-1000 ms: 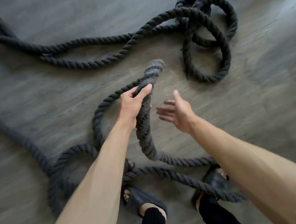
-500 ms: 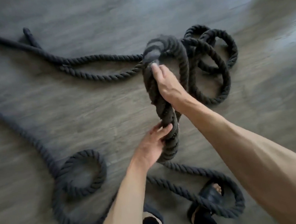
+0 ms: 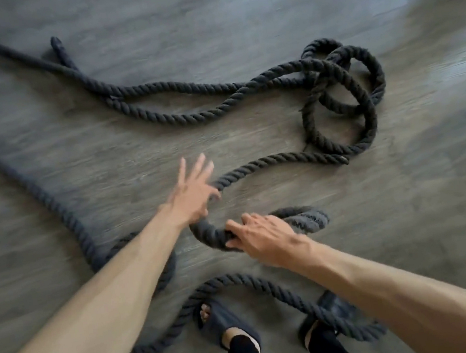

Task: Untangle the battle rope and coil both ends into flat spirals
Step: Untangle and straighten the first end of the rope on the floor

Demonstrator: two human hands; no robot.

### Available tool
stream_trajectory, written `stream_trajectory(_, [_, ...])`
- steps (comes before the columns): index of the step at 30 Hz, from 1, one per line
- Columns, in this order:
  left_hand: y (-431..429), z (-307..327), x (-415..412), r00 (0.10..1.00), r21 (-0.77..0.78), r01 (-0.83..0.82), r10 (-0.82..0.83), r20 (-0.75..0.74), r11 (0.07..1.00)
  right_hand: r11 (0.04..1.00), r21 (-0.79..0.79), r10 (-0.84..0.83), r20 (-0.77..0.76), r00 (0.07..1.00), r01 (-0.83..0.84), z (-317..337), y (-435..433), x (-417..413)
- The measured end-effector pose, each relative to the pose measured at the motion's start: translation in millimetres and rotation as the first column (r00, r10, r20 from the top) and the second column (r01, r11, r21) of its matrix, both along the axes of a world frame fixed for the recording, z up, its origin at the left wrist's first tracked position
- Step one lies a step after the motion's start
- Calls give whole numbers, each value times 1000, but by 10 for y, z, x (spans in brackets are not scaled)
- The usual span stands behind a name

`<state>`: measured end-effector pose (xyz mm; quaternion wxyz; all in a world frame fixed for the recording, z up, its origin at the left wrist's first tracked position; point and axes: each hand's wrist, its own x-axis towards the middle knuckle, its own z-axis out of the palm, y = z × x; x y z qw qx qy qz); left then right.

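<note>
A thick dark grey battle rope (image 3: 170,86) sprawls over the floor in loose curves. A knot of overlapping loops (image 3: 340,93) lies at the upper right. One capped rope end (image 3: 56,44) shows at the upper left. My right hand (image 3: 260,237) grips a bend of rope low over the floor, fingers curled round it. My left hand (image 3: 193,191) hovers with fingers spread straight, just above a strand that runs right toward the loops; it holds nothing. Another loop (image 3: 241,283) curves round my feet.
Grey wood-grain floor (image 3: 231,10) all around. My two feet in dark slippers (image 3: 226,322) stand at the bottom, with rope lying over the right slipper (image 3: 333,312). A long strand (image 3: 31,188) runs off the left edge.
The raised bundle of rope has come down to the floor. My right hand dropped low with a bend of rope. My left hand let go and spread open.
</note>
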<state>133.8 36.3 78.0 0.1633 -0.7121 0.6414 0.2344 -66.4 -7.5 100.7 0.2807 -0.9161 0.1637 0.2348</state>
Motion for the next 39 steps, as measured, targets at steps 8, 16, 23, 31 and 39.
stream_trajectory(8, [579,-393,-405,966,631,109,68,-250,768,996,-89,-41,-89,995,33,-294,504,-193])
stream_trajectory(16, [823,-148,48,980,130,190,-195,30,973,970,-167,-204,-160,966,178,-309,338,131])
stream_trajectory(23, [1024,93,859,975,-66,-147,155,157,987,863,-239,-448,42,893,444,-62,281,928])
stream_trajectory(31, [1472,-137,1325,793,-79,-584,588,157,808,900,-161,-433,-217,875,405,-125,477,1276])
stream_trajectory(39, [1571,-767,1264,591,-70,-799,801,97,597,909,-154,-415,-421,807,387,-667,425,1052])
